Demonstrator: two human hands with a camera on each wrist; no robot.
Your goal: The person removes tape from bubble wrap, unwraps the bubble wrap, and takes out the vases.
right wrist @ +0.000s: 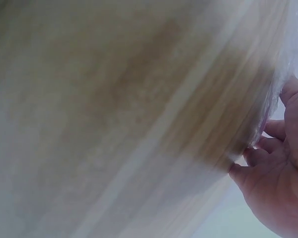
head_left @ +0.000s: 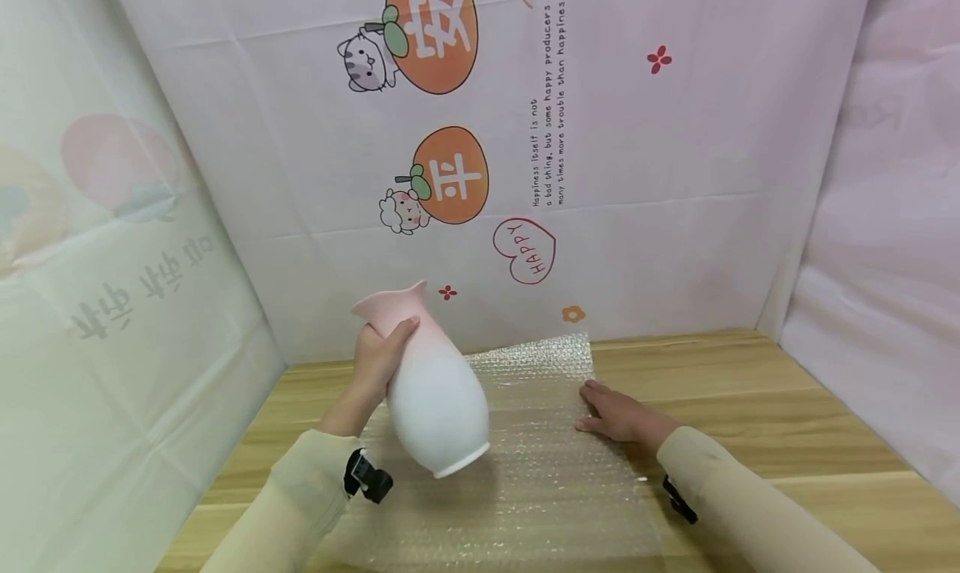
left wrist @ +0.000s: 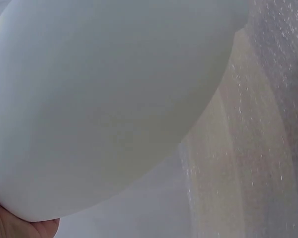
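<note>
A vase (head_left: 437, 394), pink at its flared mouth and white over its round body, tilts above a sheet of bubble wrap (head_left: 543, 481). My left hand (head_left: 381, 354) grips it by the neck, the thumb lying along the near side. In the left wrist view the vase's white body (left wrist: 104, 99) fills most of the picture, with a bit of my hand at the lower left. My right hand (head_left: 618, 413) touches the right edge of the bubble wrap, its fingers spread. The right wrist view shows those fingertips (right wrist: 238, 171) at the edge.
The bubble wrap lies on a wood-grain table (head_left: 697, 381), its far right corner raised near the back. A white printed cloth (head_left: 637, 181) hangs behind the table, with more cloth at the left and right sides.
</note>
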